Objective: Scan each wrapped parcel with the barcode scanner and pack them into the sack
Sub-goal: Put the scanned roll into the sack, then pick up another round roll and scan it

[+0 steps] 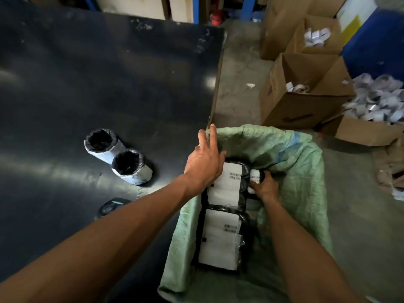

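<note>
A green woven sack [306,171] stands open on the floor beside the dark table [109,84]. Inside it lie black-wrapped parcels with white barcode labels, one [227,189] above another [220,239]. My right hand [265,186] is down in the sack, gripping a small wrapped parcel [255,177] next to them. My left hand [205,160] hovers over the sack's left rim with fingers straight and holds nothing. Two more wrapped cylindrical parcels [102,145] [131,166] lie on the table. The barcode scanner [113,205] lies near the table's front edge, partly hidden by my left arm.
Open cardboard boxes [299,97] with paper scraps stand on the concrete floor at the right. A heap of white label scraps [378,99] fills another box against a blue bin [376,44]. More boxes and blue shelf posts stand at the back.
</note>
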